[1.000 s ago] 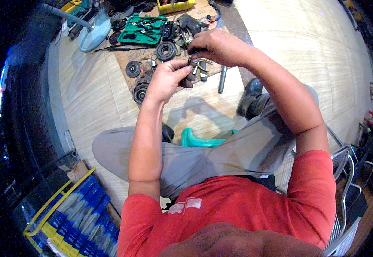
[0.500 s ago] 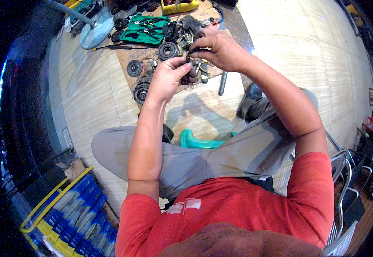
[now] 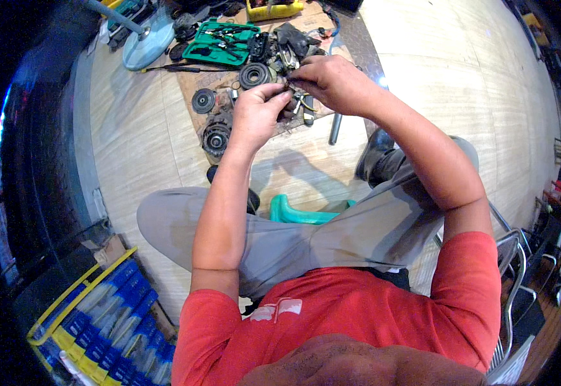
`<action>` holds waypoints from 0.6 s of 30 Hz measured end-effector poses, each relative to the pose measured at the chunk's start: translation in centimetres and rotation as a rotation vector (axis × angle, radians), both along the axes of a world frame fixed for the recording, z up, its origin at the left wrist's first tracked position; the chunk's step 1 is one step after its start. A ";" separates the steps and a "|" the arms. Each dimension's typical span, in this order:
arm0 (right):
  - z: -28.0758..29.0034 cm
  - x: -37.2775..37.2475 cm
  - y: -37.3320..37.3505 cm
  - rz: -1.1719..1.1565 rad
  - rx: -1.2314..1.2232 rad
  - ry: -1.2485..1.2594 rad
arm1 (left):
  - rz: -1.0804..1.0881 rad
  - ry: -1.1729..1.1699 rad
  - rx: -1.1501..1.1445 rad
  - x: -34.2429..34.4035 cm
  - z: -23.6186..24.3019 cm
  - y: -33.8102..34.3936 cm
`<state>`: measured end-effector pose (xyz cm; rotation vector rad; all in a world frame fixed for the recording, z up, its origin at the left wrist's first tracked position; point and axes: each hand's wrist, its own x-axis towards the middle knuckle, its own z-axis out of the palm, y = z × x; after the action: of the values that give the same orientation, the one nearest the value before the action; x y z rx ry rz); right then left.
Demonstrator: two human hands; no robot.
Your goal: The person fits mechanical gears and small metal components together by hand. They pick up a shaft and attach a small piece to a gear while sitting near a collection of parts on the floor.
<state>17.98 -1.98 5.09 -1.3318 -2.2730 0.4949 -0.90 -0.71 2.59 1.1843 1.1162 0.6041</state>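
Note:
My left hand [image 3: 260, 114] and my right hand [image 3: 335, 82] meet over the cardboard, fingertips nearly touching. Both are closed in a pinch, and whatever small dark piece is between them cannot be made out. Just beyond my left fingers lies a black pulley-like ring [image 3: 254, 76]. To its left are a smaller black disc [image 3: 204, 101] and a larger round ribbed part [image 3: 216, 137]. Pliers with yellow-and-black handles [image 3: 308, 109] rest below my right fingers. Past the hands lies a dark crumpled cloth or glove [image 3: 298, 41].
An open green tool case [image 3: 219, 45] lies at the far left of the cardboard [image 3: 190, 82], near a pale blue stand base [image 3: 148, 49]. A metal tube [image 3: 336, 128] and a turquoise stool [image 3: 306, 213] are nearer me. A yellow rack [image 3: 87, 293] holds blue packages at lower left.
My right hand has drawn slightly down and to the right, its fingers curling in more. More of the dark cloth beyond it now shows. My left hand has shifted slightly right.

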 end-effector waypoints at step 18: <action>-2.5 -2.2 -0.1 -0.295 -0.332 0.528 | 0.168 0.224 0.374 0.1 -2.3 -0.3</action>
<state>15.82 -2.04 2.64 -1.4463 -1.5828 1.0117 -0.78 -1.04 0.32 1.5165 1.3391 0.8516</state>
